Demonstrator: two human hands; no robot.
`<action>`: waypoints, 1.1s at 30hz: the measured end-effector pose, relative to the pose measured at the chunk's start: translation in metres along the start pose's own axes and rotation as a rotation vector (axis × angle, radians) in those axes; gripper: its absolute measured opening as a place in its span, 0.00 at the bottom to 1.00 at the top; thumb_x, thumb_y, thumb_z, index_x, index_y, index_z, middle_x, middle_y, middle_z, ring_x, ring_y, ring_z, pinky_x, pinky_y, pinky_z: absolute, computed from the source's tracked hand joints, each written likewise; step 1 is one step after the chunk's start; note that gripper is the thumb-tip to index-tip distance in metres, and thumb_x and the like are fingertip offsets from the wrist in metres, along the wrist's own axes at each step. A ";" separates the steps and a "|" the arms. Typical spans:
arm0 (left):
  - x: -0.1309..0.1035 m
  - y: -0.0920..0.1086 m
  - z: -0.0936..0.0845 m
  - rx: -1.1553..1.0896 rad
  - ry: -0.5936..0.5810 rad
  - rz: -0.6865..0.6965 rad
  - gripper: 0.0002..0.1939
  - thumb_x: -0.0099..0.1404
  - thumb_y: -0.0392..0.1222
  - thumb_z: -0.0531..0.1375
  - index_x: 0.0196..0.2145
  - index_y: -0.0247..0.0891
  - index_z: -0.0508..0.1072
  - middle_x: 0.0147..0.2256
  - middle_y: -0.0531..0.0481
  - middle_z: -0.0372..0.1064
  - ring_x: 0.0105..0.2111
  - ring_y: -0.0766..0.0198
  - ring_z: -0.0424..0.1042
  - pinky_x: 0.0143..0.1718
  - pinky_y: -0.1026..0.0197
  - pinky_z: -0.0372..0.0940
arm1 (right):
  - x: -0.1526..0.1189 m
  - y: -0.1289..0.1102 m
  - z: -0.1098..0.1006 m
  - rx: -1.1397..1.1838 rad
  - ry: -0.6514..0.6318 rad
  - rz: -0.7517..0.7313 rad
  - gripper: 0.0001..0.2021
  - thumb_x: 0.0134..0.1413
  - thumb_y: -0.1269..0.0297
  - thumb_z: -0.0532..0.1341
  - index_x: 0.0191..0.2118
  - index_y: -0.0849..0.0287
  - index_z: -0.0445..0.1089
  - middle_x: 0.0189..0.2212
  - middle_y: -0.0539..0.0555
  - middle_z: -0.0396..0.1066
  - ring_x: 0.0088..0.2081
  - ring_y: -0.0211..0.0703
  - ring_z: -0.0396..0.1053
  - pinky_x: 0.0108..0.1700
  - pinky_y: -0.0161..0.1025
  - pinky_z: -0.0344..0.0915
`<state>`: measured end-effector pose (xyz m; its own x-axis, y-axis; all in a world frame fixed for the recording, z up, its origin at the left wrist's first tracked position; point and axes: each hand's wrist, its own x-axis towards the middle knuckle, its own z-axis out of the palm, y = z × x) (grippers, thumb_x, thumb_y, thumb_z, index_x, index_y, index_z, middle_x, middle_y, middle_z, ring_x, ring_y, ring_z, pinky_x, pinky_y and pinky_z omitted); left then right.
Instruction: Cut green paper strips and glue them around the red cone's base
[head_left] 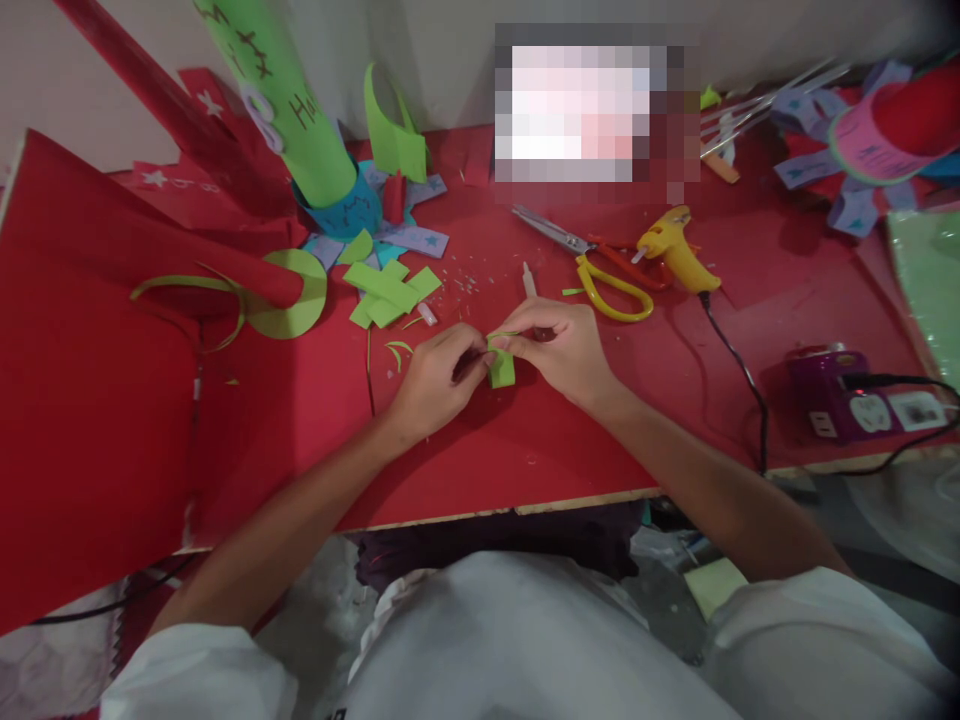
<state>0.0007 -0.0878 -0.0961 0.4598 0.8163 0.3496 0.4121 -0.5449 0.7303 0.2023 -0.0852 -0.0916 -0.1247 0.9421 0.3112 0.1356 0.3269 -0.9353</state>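
A small green paper piece [502, 370] is held over the red table [465, 470], near the middle of the view. My left hand [442, 380] pinches its left edge, and my right hand [566, 350] grips its top right part. Both sets of fingers are closed and nearly touch. Several green paper strips [386, 292] lie crossed in a pile to the upper left of my left hand. Just beyond my right hand are scissors with red and yellow handles [615, 290] and a yellow glue gun [679, 250].
A tall green paper tube [300, 120] stands in a blue ring at the back left. Large red paper [97, 380] covers the left side. A purple power box [840, 395] with cables sits at the right. A pink-banded craft [874, 140] lies at the back right.
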 end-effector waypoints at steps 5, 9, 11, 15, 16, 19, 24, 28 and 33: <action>0.000 0.000 0.000 0.007 -0.004 -0.011 0.09 0.72 0.35 0.61 0.33 0.40 0.65 0.28 0.55 0.65 0.27 0.68 0.62 0.30 0.63 0.57 | 0.000 -0.002 0.002 -0.013 0.008 0.028 0.13 0.58 0.49 0.74 0.30 0.51 0.83 0.30 0.51 0.81 0.33 0.44 0.76 0.40 0.44 0.73; 0.000 0.000 0.000 0.003 0.011 0.000 0.09 0.71 0.33 0.61 0.33 0.40 0.65 0.28 0.55 0.64 0.27 0.68 0.62 0.30 0.64 0.56 | -0.001 -0.003 0.004 0.003 0.013 0.017 0.11 0.59 0.51 0.74 0.32 0.52 0.83 0.31 0.51 0.82 0.35 0.44 0.77 0.41 0.43 0.74; 0.000 0.001 0.000 0.001 0.013 0.005 0.10 0.70 0.32 0.61 0.33 0.40 0.64 0.28 0.56 0.64 0.27 0.69 0.62 0.30 0.64 0.56 | -0.001 -0.003 0.004 0.012 0.009 0.007 0.10 0.59 0.53 0.73 0.33 0.52 0.83 0.32 0.52 0.82 0.36 0.45 0.78 0.42 0.43 0.73; 0.000 0.002 0.000 0.011 0.012 -0.003 0.10 0.71 0.33 0.61 0.33 0.40 0.64 0.28 0.56 0.64 0.27 0.68 0.62 0.30 0.64 0.56 | -0.001 -0.002 0.002 -0.007 -0.001 0.028 0.08 0.60 0.54 0.73 0.35 0.52 0.83 0.34 0.52 0.82 0.38 0.45 0.78 0.41 0.43 0.72; 0.000 0.001 0.000 0.015 0.011 -0.007 0.10 0.71 0.33 0.61 0.33 0.40 0.65 0.28 0.55 0.64 0.27 0.68 0.62 0.30 0.63 0.56 | -0.001 -0.001 0.002 -0.011 -0.002 0.036 0.08 0.60 0.54 0.73 0.35 0.52 0.83 0.34 0.52 0.82 0.38 0.46 0.78 0.41 0.43 0.72; 0.000 0.001 0.000 0.024 0.001 -0.015 0.09 0.71 0.35 0.61 0.33 0.40 0.65 0.29 0.55 0.65 0.28 0.67 0.63 0.31 0.63 0.57 | -0.001 -0.001 0.002 0.002 -0.002 0.039 0.10 0.60 0.52 0.73 0.34 0.52 0.83 0.33 0.51 0.82 0.36 0.45 0.77 0.41 0.43 0.73; 0.000 0.001 0.000 0.018 0.002 -0.022 0.10 0.71 0.35 0.61 0.33 0.40 0.64 0.29 0.55 0.65 0.28 0.67 0.63 0.31 0.63 0.58 | 0.000 -0.001 0.002 0.022 -0.001 0.041 0.11 0.59 0.51 0.74 0.33 0.51 0.83 0.32 0.51 0.82 0.36 0.45 0.78 0.42 0.44 0.73; 0.000 0.001 0.000 0.017 0.002 -0.021 0.10 0.71 0.34 0.61 0.33 0.40 0.64 0.28 0.55 0.63 0.28 0.67 0.62 0.31 0.63 0.57 | 0.001 -0.002 0.002 0.035 0.011 0.032 0.12 0.58 0.50 0.74 0.31 0.52 0.82 0.30 0.51 0.82 0.34 0.44 0.77 0.41 0.43 0.73; -0.001 -0.001 0.001 0.005 0.016 0.000 0.10 0.71 0.33 0.62 0.33 0.40 0.64 0.29 0.56 0.63 0.28 0.68 0.63 0.31 0.63 0.57 | 0.001 -0.004 0.001 0.004 0.016 0.045 0.14 0.57 0.49 0.75 0.29 0.52 0.82 0.29 0.51 0.81 0.33 0.45 0.77 0.40 0.45 0.73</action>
<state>0.0009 -0.0884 -0.0976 0.4474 0.8191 0.3591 0.4160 -0.5460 0.7272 0.2009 -0.0858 -0.0877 -0.1025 0.9569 0.2716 0.1365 0.2840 -0.9491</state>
